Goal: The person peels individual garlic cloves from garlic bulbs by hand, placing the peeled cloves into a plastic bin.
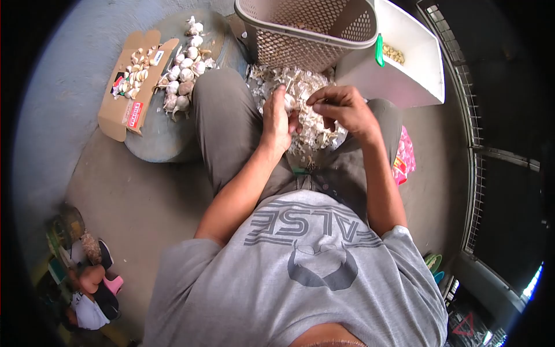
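Note:
My left hand (277, 120) is closed around a whitish garlic bulb (289, 103), its fingers partly hiding it. Close beside it, my right hand (348, 111) has thumb and forefinger pinched together at the bulb's right side; what lies between them is too small to make out. Below both hands, a heap of papery garlic skins (315, 132) spreads between my knees. Whole garlic bulbs (186, 74) lie piled on a round grey surface (153, 141) to the left. Loose garlic cloves (136, 76) rest on a flattened cardboard box (115, 113) beside them.
A brown mesh basket (289, 49) stands beyond the skins. To its right is a white container (404, 78) with pale cloves (393, 54) inside and a green handle-like object (379, 51) at its rim. A pink bag (406, 153) sits by my right leg. Another person (92, 283) is at lower left.

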`<state>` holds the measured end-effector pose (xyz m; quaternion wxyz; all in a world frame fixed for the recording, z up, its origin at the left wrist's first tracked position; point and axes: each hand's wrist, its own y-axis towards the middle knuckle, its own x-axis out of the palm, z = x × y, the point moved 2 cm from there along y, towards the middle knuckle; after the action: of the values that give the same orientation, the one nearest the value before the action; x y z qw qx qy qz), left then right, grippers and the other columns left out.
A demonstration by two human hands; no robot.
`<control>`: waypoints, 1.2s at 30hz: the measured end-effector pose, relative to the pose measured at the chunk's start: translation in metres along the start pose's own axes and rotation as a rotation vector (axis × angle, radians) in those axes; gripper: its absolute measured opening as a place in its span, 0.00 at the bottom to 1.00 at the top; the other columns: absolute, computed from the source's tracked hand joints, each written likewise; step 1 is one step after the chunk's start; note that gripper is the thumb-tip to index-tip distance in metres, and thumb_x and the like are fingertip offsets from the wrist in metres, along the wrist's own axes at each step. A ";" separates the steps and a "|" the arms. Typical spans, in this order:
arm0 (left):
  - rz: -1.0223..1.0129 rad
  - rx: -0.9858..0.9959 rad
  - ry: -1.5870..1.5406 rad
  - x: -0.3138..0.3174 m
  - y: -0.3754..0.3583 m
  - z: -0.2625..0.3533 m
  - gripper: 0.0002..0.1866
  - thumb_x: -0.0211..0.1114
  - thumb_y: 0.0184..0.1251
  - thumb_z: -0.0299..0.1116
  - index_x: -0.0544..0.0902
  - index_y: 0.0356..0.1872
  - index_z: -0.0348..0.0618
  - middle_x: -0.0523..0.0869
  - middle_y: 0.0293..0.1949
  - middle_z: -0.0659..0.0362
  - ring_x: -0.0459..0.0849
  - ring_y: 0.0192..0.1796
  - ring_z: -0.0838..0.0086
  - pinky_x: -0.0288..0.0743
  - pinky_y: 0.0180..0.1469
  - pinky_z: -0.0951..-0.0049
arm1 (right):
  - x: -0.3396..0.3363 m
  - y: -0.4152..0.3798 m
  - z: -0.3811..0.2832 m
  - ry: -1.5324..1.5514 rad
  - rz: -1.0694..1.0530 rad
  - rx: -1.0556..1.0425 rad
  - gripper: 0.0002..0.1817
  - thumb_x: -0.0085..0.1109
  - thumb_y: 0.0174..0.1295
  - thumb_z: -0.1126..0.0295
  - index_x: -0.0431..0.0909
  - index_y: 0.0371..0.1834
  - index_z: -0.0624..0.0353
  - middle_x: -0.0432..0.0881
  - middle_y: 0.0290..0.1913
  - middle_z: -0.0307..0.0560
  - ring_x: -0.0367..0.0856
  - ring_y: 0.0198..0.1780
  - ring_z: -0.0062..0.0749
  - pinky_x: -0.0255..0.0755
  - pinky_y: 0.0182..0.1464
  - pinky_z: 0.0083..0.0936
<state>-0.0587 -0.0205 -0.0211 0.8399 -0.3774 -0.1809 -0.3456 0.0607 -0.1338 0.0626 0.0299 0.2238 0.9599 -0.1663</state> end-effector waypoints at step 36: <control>-0.068 0.071 0.033 0.002 -0.006 -0.001 0.30 0.45 0.79 0.67 0.74 0.28 0.54 0.71 0.19 0.70 0.69 0.16 0.84 0.62 0.16 0.78 | 0.057 0.018 0.017 -0.212 0.204 -0.153 0.15 0.62 0.73 0.61 0.79 0.42 0.66 0.84 0.30 0.53 0.85 0.34 0.33 0.79 0.35 0.34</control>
<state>-0.0617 -0.0247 -0.0178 0.8434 -0.3353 -0.1921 -0.3732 0.0173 -0.1007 0.0339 0.1646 0.2982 0.9336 -0.1114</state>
